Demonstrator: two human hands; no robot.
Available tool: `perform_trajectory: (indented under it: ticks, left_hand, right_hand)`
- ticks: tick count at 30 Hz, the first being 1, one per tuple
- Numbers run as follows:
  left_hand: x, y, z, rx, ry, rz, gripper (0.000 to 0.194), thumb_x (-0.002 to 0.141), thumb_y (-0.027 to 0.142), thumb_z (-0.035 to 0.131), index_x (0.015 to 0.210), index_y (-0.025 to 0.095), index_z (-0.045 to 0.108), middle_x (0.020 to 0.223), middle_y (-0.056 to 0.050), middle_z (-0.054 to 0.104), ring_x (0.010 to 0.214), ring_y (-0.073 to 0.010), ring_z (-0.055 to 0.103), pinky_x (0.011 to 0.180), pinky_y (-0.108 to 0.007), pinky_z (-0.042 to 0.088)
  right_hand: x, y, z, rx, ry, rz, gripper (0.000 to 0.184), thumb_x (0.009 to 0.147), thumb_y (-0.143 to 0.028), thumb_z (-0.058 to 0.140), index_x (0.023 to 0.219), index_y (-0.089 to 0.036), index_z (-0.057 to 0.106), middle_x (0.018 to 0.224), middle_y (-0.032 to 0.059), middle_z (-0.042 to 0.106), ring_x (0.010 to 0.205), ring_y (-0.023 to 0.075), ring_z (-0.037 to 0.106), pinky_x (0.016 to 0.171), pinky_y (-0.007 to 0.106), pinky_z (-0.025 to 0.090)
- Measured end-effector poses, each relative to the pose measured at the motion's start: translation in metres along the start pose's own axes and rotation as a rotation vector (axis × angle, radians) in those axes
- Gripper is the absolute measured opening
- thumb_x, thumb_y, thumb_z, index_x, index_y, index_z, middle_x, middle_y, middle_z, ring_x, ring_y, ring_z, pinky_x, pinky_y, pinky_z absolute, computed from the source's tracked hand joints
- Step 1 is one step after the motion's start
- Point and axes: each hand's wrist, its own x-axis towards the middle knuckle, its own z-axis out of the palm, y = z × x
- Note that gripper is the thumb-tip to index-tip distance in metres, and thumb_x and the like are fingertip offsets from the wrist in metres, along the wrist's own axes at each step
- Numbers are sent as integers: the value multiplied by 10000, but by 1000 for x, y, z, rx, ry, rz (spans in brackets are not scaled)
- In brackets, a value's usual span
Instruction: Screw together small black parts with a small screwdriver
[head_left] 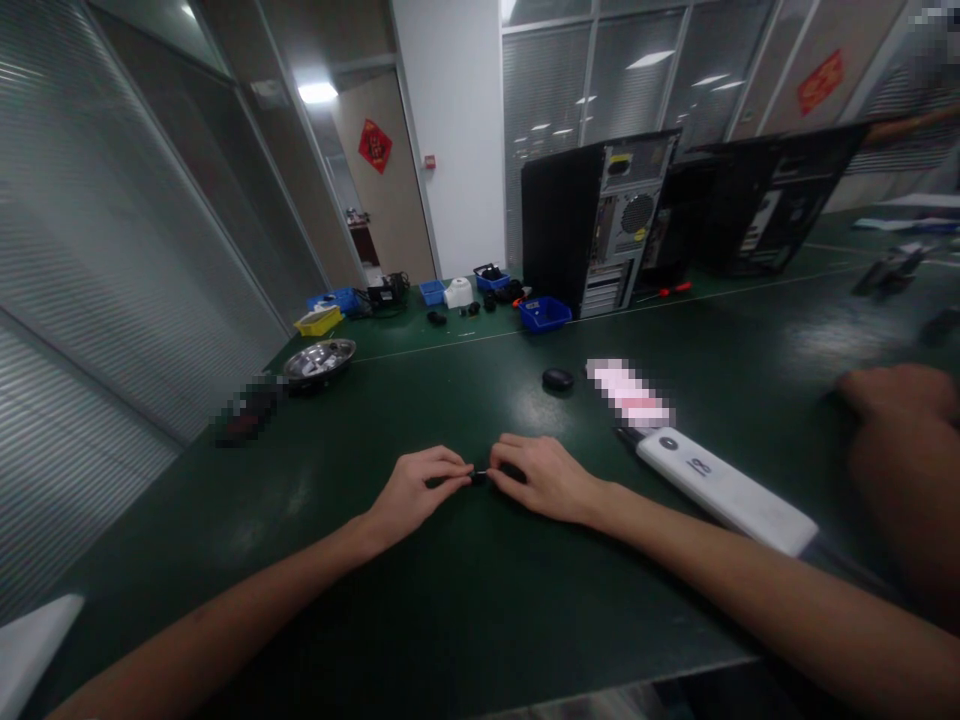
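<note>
A small black piece (479, 478) with a pale glint lies low over the green table (420, 580), between my two hands; its kind is too small to make out. From the left, my left hand (421, 487) pinches one end of it between thumb and fingertips. My right hand (541, 476) is curled at the other end, thumb and index finger closed against it. The fingertips hide part of the piece. Beyond my right hand rests a black computer mouse (558, 380).
A white bar-shaped device (724, 487) lies beside my right forearm, near another person's arm (904, 450). Computer towers (562, 230) stand at the back. A blue bin (545, 315), a yellow bin (319, 321) and a metal bowl (321, 360) line the far side.
</note>
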Motion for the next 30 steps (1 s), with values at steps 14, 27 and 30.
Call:
perform_trajectory:
  ticks: [14,27,30]
  left_hand:
    - [0,6,0,16,-19,43,218,977,260,612,1150,247,745,1122,-35,696,1008,-148,659,897,-294,555]
    - [2,3,0,22,-43,-19,353,961,306,637,1309,260,660,1071,-52,667,890,-145,618,782,-281,532]
    - [3,7,-2,68,-93,-42,358,983,304,592,1338,281,639,1143,-59,643,978,-163,609,825,-293,532]
  right_hand:
    - [1,-6,3,29,-8,-18,193,1029,-345,503,1014,-196,625,992,21,633,783,125,574,672,253,369]
    - [2,-1,1,14,60,-2,212,1045,-356,487,1084,-206,632,1027,32,632,813,136,586,685,267,387]
    - [2,3,3,-16,32,6,204,1036,-357,502,1073,-208,635,1026,30,630,793,132,578,666,263,371]
